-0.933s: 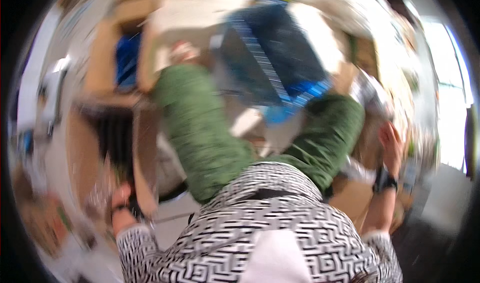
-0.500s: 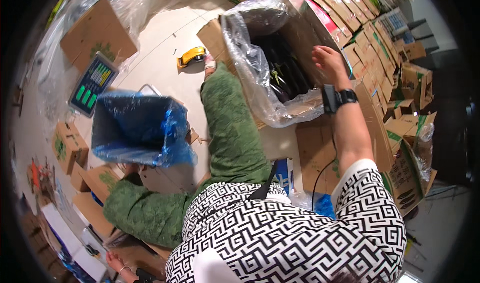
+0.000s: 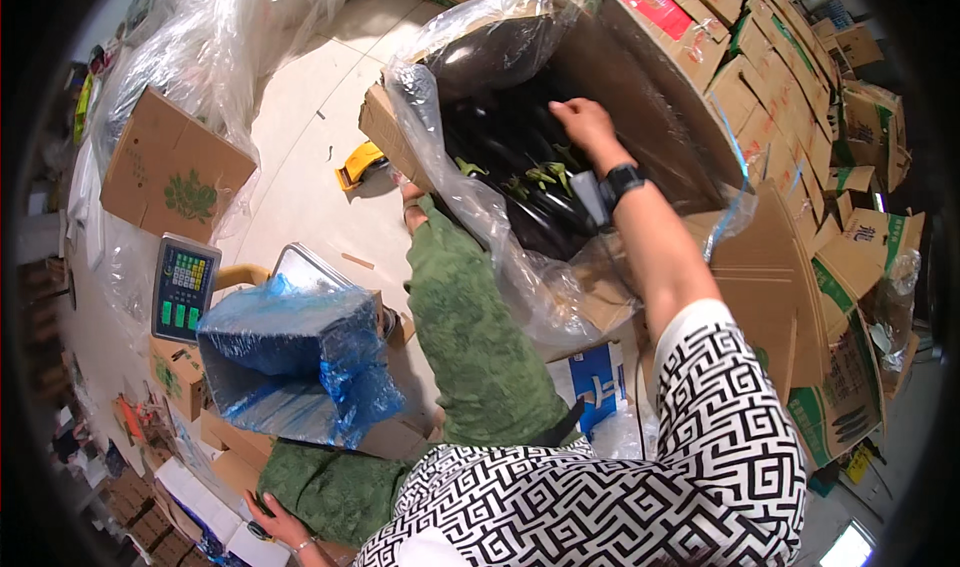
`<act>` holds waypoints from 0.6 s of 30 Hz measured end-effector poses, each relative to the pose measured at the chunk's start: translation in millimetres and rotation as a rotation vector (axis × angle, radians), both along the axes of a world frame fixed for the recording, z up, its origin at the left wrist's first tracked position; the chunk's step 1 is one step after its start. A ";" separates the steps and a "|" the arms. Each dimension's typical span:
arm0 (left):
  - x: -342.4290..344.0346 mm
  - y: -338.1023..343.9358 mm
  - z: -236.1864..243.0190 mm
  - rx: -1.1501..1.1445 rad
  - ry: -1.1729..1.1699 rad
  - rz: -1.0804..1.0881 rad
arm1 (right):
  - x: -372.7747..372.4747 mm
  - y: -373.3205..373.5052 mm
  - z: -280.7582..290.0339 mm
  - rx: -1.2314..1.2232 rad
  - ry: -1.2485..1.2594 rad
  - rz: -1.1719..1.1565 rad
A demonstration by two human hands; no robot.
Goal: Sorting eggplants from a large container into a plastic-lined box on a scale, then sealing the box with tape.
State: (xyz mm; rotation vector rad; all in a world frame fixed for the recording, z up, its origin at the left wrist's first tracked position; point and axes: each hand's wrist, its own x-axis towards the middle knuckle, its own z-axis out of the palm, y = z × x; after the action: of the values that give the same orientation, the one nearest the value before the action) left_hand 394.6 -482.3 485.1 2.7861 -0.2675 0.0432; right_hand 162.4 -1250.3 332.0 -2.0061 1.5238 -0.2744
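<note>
My right hand [image 3: 588,130] reaches into a large carton [image 3: 655,97] lined with clear plastic. Its fingers are loosely bent above the dark, glossy eggplants [image 3: 500,132] inside, with nothing visible in them; I cannot tell whether the fingertips touch one. Green stem ends [image 3: 540,179] show among the eggplants. My left hand [image 3: 277,519] is low at the left, beside my left knee, with its fingers apart and nothing in it. In front of my legs a box lined with blue plastic [image 3: 285,317] lies tilted, its opening facing me, on a metal scale platform [image 3: 310,267].
A scale display [image 3: 185,287] with lit green digits stands at the left, below a cardboard flap [image 3: 178,167]. A yellow tape dispenser [image 3: 360,165] lies on the floor by my right foot. Flattened cartons [image 3: 770,87] are stacked at the right. Clear plastic sheeting [image 3: 210,57] hangs far left.
My right hand has moved left and down from the carton's right edge to over the eggplants. My left hand has come further into view. The whole view has shifted, with the carton looking nearer.
</note>
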 end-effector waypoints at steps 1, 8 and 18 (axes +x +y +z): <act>-3.0 -4.1 -0.2 0.016 -0.026 0.062 | -9.0 -25.2 -18.0 0.074 0.185 -0.041; -1.8 -29.0 11.1 0.079 -0.047 0.155 | 14.6 -27.3 -124.1 0.273 0.385 -0.029; 11.0 -77.2 18.2 -0.183 -0.088 0.077 | 11.4 -29.0 -41.1 0.671 -0.205 -0.207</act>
State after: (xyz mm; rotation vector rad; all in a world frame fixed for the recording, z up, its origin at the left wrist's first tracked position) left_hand 405.5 -559.5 503.3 2.6142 -0.1691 0.1997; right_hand 173.8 -1279.3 291.0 -1.2629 1.4437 -0.0333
